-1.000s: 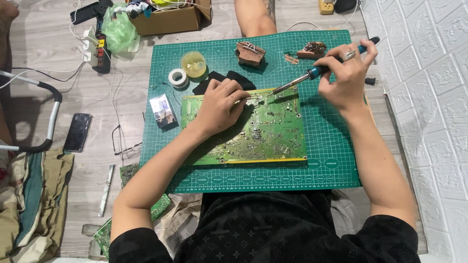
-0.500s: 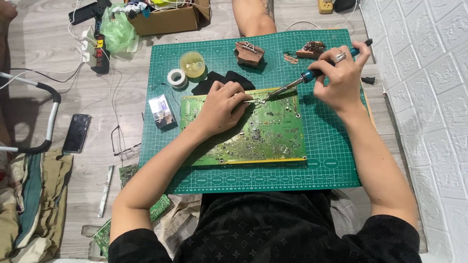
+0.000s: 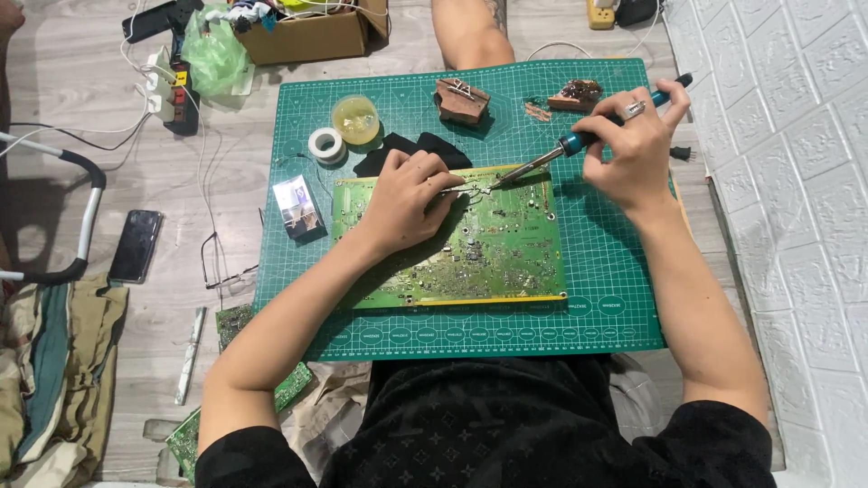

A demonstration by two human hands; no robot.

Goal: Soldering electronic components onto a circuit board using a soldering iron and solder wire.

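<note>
A green circuit board (image 3: pixel 493 248) lies on a green cutting mat (image 3: pixel 615 312). My left hand (image 3: pixel 407 203) rests on the board's upper left part and pinches a thin solder wire (image 3: pixel 468 191) that points right. My right hand (image 3: pixel 633 145) grips a blue-handled soldering iron (image 3: pixel 579 140); its tip comes down to the board's top edge, right by the end of the wire.
On the mat's far side sit a tape roll (image 3: pixel 326 144), a round yellow tin (image 3: pixel 355 119), a brown block (image 3: pixel 462 100), a black cloth (image 3: pixel 389 152) and a small card (image 3: pixel 297 207). A phone (image 3: pixel 136 245), glasses (image 3: pixel 226 267), spare boards (image 3: pixel 237 323) and a cardboard box (image 3: pixel 307 32) lie on the floor at left.
My right hand has shifted slightly, and the iron's tip has settled at the board's top edge beside the wire. My left hand stays on the board.
</note>
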